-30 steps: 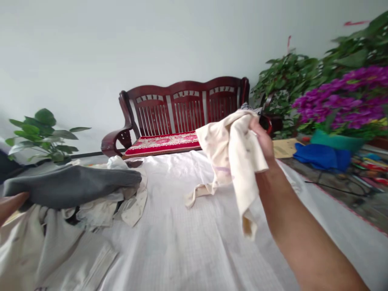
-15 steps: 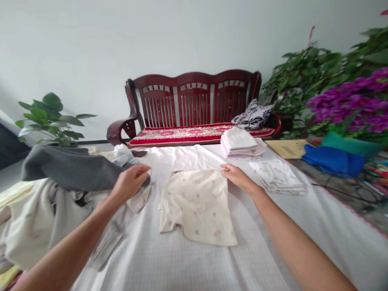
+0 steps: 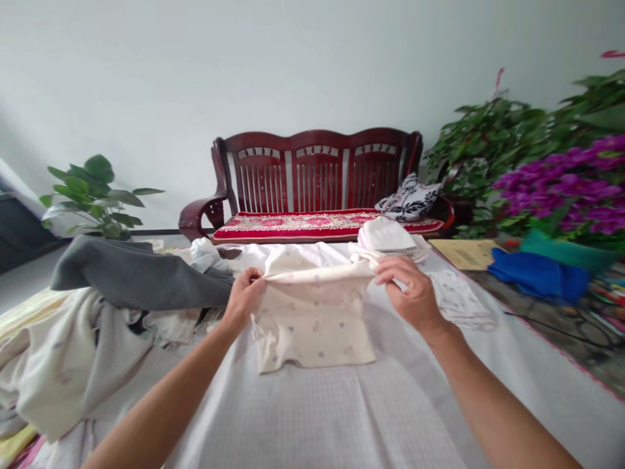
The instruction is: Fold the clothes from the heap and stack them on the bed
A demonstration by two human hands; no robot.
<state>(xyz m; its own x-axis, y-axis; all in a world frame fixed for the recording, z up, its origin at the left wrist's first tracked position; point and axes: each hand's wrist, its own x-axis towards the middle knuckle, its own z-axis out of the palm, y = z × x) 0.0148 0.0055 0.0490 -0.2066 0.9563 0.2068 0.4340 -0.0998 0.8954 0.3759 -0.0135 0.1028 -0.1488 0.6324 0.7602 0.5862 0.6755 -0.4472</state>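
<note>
Centrally: one cream patterned garment (image 3: 317, 322), spread on white cloth (image 3: 312, 423); far edge lifted and drawn fairly taut, near hem lying flat, with cloth running on before it. Left hand (image 3: 244, 299): fingers closed, pinching the far left corner. Right hand (image 3: 413, 293): fingers loosely curled, thumb and fingertips gripping the far right corner. Beyond left: grey garment (image 3: 141, 273), atop a heap. Right: folded stack (image 3: 385, 236), just beyond the right hand.

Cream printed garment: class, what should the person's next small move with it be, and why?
Probably to draw the hands gently apart, straightening the upper edge of the cream printed garment before laying it down. The left hand and right hand appear to pinch opposite ends of that edge, and the cloth's left side looks rumpled.
</note>
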